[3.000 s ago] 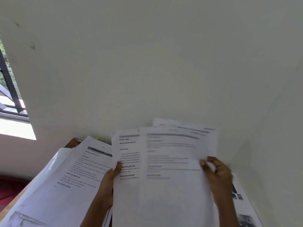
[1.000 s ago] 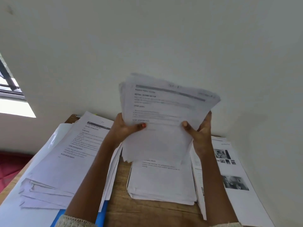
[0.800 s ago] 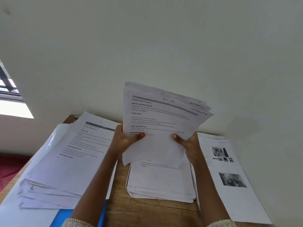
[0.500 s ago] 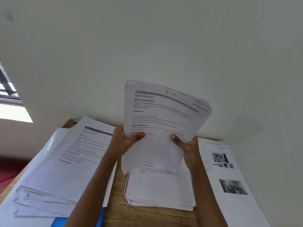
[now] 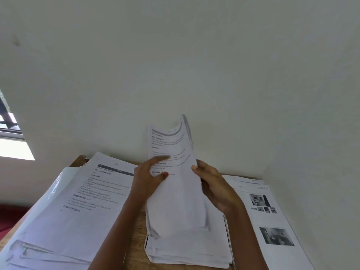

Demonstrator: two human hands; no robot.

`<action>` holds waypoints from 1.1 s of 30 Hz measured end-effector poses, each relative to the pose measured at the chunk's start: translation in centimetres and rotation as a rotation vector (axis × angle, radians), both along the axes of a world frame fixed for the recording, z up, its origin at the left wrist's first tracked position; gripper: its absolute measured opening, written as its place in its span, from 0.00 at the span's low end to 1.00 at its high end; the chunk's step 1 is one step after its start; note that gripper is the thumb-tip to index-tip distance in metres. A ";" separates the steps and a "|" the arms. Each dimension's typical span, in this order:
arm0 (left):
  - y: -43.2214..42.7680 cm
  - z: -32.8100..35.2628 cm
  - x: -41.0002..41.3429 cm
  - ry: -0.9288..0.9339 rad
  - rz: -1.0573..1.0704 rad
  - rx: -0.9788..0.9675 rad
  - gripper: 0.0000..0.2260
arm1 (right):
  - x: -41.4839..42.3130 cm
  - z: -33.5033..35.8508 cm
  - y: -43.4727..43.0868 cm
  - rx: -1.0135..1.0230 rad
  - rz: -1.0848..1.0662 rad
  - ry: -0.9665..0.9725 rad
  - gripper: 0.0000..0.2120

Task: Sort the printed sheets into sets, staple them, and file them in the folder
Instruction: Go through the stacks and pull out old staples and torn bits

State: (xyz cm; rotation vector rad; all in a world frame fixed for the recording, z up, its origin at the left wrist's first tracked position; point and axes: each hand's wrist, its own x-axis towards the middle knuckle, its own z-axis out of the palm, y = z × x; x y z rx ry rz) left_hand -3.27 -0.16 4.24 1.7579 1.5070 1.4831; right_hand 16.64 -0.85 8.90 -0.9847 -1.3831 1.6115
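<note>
Right hand (image 5: 216, 184) pinches the bundle of sheets (image 5: 175, 201) at its right edge; left hand (image 5: 148, 178), blurred, crosses its front, hold unclear. Raised before, it now stands bowed on the pile (image 5: 187, 254) at the desk (image 5: 136, 240) near edge, probably for squaring.

On the top sheet of the left stack (image 5: 93, 191) I can read the headings "TASK GOAL", "TASK DESCRIPTION" and "REQUIRED PROPS". The held sheaf (image 5: 175, 193) shows "REQUIRED" on its front page. All the smaller print there is too blurred to read.
</note>
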 end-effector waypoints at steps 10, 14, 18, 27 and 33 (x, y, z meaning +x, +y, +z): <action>-1.3 -1.4 1.4 -0.744 -0.032 -0.314 0.26 | -4.6 -4.7 -1.9 0.545 -0.077 -0.801 0.29; -1.6 -1.4 1.0 -0.769 -0.103 -0.313 0.17 | -4.9 -5.2 -2.1 0.537 -0.151 -0.638 0.36; -1.6 -1.6 0.8 -0.711 -0.109 -0.336 0.14 | -4.9 -5.4 -2.0 0.481 -0.194 -0.550 0.44; -2.5 -2.5 0.4 -0.608 -0.015 -0.281 0.11 | -2.6 -6.1 -1.6 0.363 -0.328 -0.253 0.33; -3.4 -2.3 -1.1 -0.872 -0.132 -0.294 0.18 | 0.8 -4.8 -0.8 0.280 -0.409 0.116 0.30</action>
